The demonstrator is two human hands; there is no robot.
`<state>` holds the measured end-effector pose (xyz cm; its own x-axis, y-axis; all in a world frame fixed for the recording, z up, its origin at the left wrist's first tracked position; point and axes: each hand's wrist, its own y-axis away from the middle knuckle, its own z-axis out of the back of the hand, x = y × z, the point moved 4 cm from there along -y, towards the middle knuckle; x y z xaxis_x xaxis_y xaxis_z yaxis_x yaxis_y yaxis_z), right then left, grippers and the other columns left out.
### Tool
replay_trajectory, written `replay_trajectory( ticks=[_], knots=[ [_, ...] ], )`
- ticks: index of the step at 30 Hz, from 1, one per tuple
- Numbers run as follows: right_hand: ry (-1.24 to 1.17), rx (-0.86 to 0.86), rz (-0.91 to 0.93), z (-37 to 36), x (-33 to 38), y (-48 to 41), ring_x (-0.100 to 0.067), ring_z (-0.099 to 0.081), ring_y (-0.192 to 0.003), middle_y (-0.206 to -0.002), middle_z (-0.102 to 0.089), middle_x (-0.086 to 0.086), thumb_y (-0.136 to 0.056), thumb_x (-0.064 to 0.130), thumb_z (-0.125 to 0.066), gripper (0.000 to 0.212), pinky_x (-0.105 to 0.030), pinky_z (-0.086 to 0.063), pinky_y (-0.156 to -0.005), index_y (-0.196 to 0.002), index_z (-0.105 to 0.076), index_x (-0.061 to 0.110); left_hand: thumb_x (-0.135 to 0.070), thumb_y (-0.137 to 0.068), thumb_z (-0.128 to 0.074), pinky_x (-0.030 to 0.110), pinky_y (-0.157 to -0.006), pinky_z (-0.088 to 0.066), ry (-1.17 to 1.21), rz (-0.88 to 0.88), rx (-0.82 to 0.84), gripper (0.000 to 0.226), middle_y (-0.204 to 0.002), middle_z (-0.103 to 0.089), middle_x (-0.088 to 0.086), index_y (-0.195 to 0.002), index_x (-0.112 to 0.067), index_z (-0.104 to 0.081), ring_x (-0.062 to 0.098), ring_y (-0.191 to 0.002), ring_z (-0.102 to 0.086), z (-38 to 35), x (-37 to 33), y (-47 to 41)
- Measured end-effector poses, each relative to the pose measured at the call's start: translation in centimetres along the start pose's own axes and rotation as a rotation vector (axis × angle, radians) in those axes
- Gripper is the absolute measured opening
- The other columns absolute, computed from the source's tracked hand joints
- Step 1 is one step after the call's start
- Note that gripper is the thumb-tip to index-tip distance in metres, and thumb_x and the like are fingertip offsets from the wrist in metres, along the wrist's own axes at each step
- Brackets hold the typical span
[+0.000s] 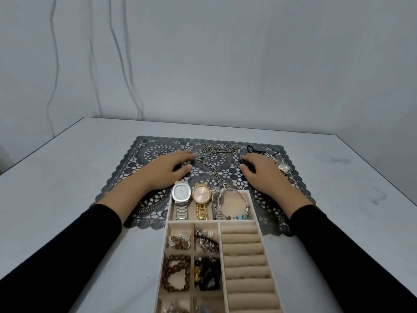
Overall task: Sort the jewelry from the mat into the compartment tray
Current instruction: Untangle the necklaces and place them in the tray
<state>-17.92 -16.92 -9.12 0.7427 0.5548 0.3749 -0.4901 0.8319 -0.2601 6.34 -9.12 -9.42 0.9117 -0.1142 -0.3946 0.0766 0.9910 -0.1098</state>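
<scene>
Clearly both hands lie palm down on the dark lace mat (149, 150), which is spread on the grey table (67, 166). The left hand (167, 170) rests flat with its fingers stretched out and relaxed, the tips just beside a silver chain necklace (216, 152) that trails across the middle of the mat. The right hand (264, 170) has its fingers bent down over something small and dark; whether it grips that, I cannot tell. Just beside its back lie a small watch (284, 168) and a black cord (255, 149). The beige compartment tray (168, 224) sits nearest the person, its far end overlapping the mat. Its far compartment holds a silver watch (181, 193), a gold watch (201, 195) and a bangle (239, 206); smaller compartments hold a brown bead bracelet (177, 276) and black beads (207, 274), beside ring rolls (246, 256).
</scene>
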Motion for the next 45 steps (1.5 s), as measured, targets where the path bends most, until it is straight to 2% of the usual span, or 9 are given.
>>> replay_trajectory(
  ticks=[4, 8, 10, 14, 18, 24, 29, 36, 45],
  knots=[
    [-0.012, -0.003, 0.002, -0.2, -0.7, -1.6, -0.017, -0.049, -0.123, -0.133, -0.056, -0.001, -0.097, 0.027, -0.048, 0.037, -0.027, -0.035, -0.103, -0.131, -0.055, 0.013, -0.043, -0.102, -0.043, 0.032, -0.116, -0.022, -0.006, -0.045, 0.007, 0.045, -0.155, -0.031, -0.018, -0.147, -0.039, -0.038, 0.009, -0.144, -0.029, -0.3, 0.4, -1.7],
    [-0.064, -0.093, 0.018, 0.2, -1.9, -2.2, -0.017, -0.054, -0.115, -0.121, -0.064, -0.002, -0.094, 0.012, -0.050, 0.027, -0.026, -0.037, -0.101, -0.117, -0.065, 0.013, -0.043, -0.101, -0.045, 0.039, -0.119, -0.025, 0.018, -0.066, -0.024, 0.042, -0.151, -0.036, -0.021, -0.143, -0.040, -0.044, 0.007, -0.143, -0.030, -0.3, 1.0, -2.2],
    [-0.081, -0.127, 0.002, 0.4, -2.6, -2.0, -0.017, -0.054, -0.117, -0.123, -0.063, -0.002, -0.093, 0.008, -0.051, 0.031, -0.024, -0.034, -0.102, -0.121, -0.063, 0.012, -0.043, -0.100, -0.046, 0.041, -0.119, -0.027, 0.023, -0.079, -0.047, 0.041, -0.148, -0.040, -0.021, -0.141, -0.039, -0.047, 0.006, -0.143, -0.030, -0.4, 1.2, -2.1],
    [-0.174, -0.156, 0.026, 1.0, -2.9, -1.5, -0.009, -0.058, -0.107, -0.112, -0.067, 0.004, -0.090, 0.010, -0.059, 0.025, -0.014, -0.038, -0.094, -0.112, -0.069, 0.016, -0.033, -0.098, -0.055, 0.034, -0.113, -0.037, 0.092, -0.088, -0.159, 0.033, -0.135, -0.057, -0.018, -0.130, -0.035, -0.060, 0.001, -0.133, -0.043, 0.0, 1.2, -2.1],
    [-0.370, -0.005, 0.070, 1.0, -1.3, -1.0, 0.001, -0.061, -0.093, -0.098, -0.068, 0.015, -0.084, 0.023, -0.070, 0.017, -0.016, -0.047, -0.084, -0.101, -0.073, 0.027, -0.028, -0.094, -0.063, 0.030, -0.105, -0.045, 0.145, -0.072, -0.224, 0.026, -0.120, -0.067, -0.020, -0.118, -0.032, -0.070, -0.003, -0.117, -0.056, 0.2, 1.5, -2.1],
    [-0.508, 0.187, 0.137, 0.6, 1.4, -0.5, -0.002, -0.065, -0.088, -0.090, -0.072, 0.012, -0.073, 0.031, -0.080, 0.020, -0.020, -0.052, -0.082, -0.093, -0.077, 0.026, -0.026, -0.090, -0.069, 0.023, -0.100, -0.045, 0.194, -0.042, -0.260, 0.023, -0.114, -0.070, -0.015, -0.112, -0.028, -0.073, -0.001, -0.108, -0.061, 0.5, 1.4, -1.9],
    [-0.459, 0.281, 0.175, 0.1, 1.9, -0.4, 0.003, -0.061, -0.091, -0.094, -0.067, 0.016, -0.066, 0.037, -0.084, 0.030, -0.015, -0.048, -0.085, -0.094, -0.076, 0.033, -0.030, -0.091, -0.067, 0.024, -0.101, -0.041, 0.173, 0.022, -0.217, 0.026, -0.121, -0.067, -0.011, -0.117, -0.028, -0.070, 0.005, -0.112, -0.058, 0.5, 1.8, -2.0],
    [-0.388, 0.193, 0.178, 0.2, 0.9, -0.9, 0.004, -0.058, -0.080, -0.087, -0.064, 0.012, -0.078, 0.030, -0.076, 0.017, -0.010, -0.044, -0.074, -0.095, -0.076, 0.025, -0.031, -0.092, -0.066, 0.027, -0.100, -0.042, 0.152, 0.035, -0.203, 0.021, -0.121, -0.067, -0.014, -0.112, -0.029, -0.071, 0.006, -0.112, -0.058, 0.5, 1.8, -2.0],
    [-0.296, 0.180, 0.160, 0.4, 0.1, -1.2, -0.004, -0.058, -0.092, -0.096, -0.061, 0.008, -0.079, 0.030, -0.076, 0.023, -0.019, -0.046, -0.083, -0.101, -0.074, 0.023, -0.028, -0.092, -0.066, 0.018, -0.081, -0.040, 0.125, 0.003, -0.238, 0.021, -0.108, -0.068, -0.012, -0.112, -0.026, -0.071, 0.006, -0.099, -0.058, 0.5, 1.4, -1.9]
  ],
)
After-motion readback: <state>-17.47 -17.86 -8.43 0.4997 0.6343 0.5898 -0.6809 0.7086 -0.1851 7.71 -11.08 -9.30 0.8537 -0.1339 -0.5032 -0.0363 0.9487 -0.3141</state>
